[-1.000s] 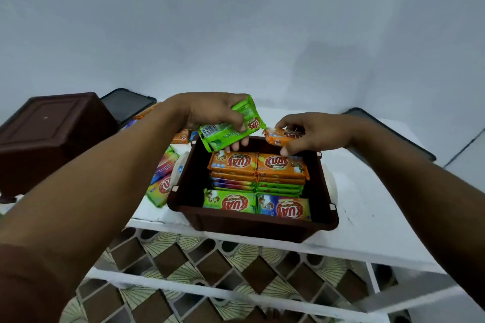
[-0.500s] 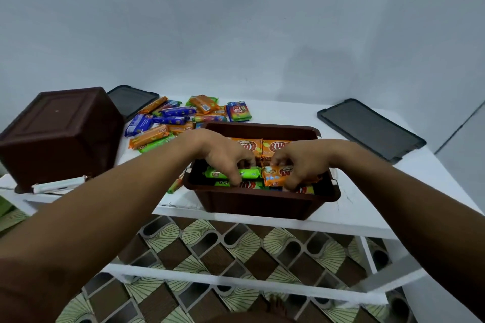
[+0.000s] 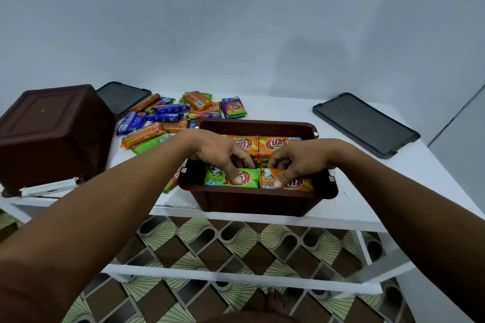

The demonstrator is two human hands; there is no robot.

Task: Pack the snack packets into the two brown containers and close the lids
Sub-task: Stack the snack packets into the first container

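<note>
Snack packets inside open brown container

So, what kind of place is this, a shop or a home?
Probably a room in a home, though I cannot be sure. A white table stands against a plain pale wall, the floor has patterned tiles, and a bare foot shows below.

Packets in container
</note>
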